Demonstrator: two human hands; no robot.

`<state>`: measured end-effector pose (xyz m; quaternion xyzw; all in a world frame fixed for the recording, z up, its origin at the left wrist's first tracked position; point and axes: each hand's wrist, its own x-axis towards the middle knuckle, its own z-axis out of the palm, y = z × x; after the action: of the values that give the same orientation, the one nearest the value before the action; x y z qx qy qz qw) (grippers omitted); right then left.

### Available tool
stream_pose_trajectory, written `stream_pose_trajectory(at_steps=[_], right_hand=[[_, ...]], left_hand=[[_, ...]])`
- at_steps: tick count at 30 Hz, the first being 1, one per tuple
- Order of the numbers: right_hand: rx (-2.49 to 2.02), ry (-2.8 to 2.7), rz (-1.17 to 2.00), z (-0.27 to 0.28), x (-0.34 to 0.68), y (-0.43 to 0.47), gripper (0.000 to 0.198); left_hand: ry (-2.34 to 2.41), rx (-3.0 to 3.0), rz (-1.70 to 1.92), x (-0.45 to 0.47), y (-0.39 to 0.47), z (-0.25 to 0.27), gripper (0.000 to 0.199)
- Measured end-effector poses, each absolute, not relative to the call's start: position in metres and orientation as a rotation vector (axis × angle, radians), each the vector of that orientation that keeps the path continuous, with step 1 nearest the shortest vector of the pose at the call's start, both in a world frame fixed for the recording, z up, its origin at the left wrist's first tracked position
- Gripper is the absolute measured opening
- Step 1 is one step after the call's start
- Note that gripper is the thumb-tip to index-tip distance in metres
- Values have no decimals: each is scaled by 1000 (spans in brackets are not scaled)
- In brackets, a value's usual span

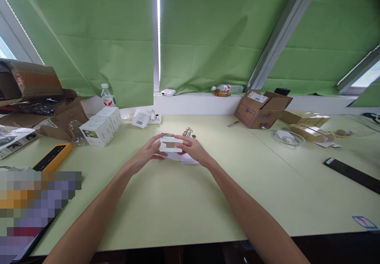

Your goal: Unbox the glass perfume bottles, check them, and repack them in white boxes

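Note:
Both hands grip a small white box (170, 149) above the middle of the table, with a brown patch showing on the side towards me. My left hand (149, 151) is closed on its left end, the lower fingers reaching underneath. My right hand (190, 148) holds the right end, its thumb on the near side. Below and behind the box lies a white sheet or packet (190, 160), partly covered by the box and my right hand. Just beyond my right hand sits a small shiny gold-coloured item (187, 131), whose kind I cannot make out.
White boxes (101, 127) stand to the left, near a clear bottle (107, 95) and an orange-and-black power strip (53, 157). A cardboard box (258, 109) is at the back right, beside a coiled white cable (287, 138). A long black object (352, 173) lies far right.

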<state>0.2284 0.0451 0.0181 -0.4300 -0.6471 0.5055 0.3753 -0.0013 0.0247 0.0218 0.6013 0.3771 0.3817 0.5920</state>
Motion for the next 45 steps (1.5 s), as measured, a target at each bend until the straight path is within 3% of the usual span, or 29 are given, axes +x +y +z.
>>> stream_pose_trajectory(at_steps=[5, 18, 45], right_hand=[[-1103, -1647, 1273, 19, 229, 45, 58], [-1139, -1666, 1269, 23, 229, 42, 57], [-1094, -1657, 1295, 17, 226, 47, 52]], left_hand=[[903, 1449, 842, 2, 23, 22, 79], [966, 1469, 860, 5, 23, 21, 68], [969, 1438, 869, -3, 28, 20, 65]])
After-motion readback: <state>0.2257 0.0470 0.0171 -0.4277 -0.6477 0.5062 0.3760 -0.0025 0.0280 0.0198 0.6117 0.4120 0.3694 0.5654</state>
